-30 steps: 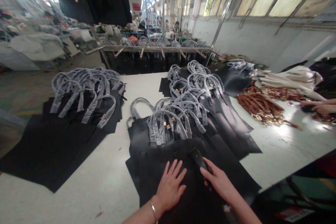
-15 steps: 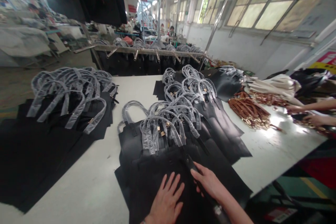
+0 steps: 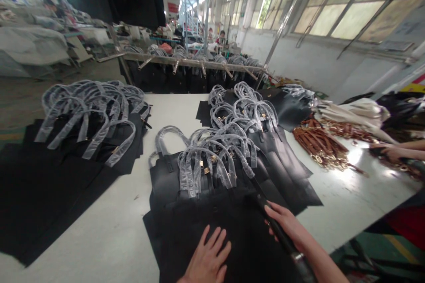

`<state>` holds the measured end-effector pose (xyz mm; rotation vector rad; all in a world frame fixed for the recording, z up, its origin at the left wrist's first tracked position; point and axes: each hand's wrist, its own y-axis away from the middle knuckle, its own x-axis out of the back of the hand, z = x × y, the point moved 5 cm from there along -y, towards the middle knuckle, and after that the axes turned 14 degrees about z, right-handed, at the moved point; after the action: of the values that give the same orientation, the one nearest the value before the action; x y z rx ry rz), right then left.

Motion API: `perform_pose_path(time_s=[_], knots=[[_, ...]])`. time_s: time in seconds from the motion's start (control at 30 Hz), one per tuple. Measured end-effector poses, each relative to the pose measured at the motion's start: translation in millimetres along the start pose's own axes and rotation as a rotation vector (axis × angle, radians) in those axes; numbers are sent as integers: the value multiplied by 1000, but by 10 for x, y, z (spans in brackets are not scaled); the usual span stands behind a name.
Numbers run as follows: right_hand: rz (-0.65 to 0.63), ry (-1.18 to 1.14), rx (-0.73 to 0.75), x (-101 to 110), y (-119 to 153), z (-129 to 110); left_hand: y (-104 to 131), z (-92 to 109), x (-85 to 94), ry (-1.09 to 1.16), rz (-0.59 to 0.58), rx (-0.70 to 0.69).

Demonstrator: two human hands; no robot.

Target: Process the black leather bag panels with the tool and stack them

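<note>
On the front pile of black leather tote bags, the top bag (image 3: 232,216) lies flat before me. My left hand (image 3: 209,258) rests on its lower part with the fingers spread. In my right hand (image 3: 287,225) is a long black hand tool (image 3: 288,244) with a silver band near its rear; its exact kind is unclear. The tool's dark front end is over the bag's upper right, and I cannot tell whether it touches the leather. Above the hands, bag handles (image 3: 189,170) in clear plastic wrap arch up, with small gold hardware (image 3: 207,170) among them.
Another stack of black bags (image 3: 66,177) with wrapped handles lies at the left of the white table (image 3: 122,221). At the right are brown straps (image 3: 318,146) with gold clasps and a co-worker's hands (image 3: 393,152). A metal rack (image 3: 199,63) with hanging bags stands behind.
My right hand and the black tool have moved right across the bag. My left hand stays spread on the leather. The view has shifted slightly.
</note>
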<state>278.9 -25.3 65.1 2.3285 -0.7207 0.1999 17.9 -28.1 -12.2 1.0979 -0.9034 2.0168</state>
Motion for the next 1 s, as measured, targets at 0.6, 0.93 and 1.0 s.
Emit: perform_pose_path(time_s=[0.6,0.93,1.0], knots=[[-178,-68,-53,-160,-304,-170,-637,36,-17,63,70,28],[-186,-103,-63,-225,-377,-232,-629,31,-25,75,51,20],[-179,-99,-72,-160,-333,-197,-625,29,-29,84,57,26]])
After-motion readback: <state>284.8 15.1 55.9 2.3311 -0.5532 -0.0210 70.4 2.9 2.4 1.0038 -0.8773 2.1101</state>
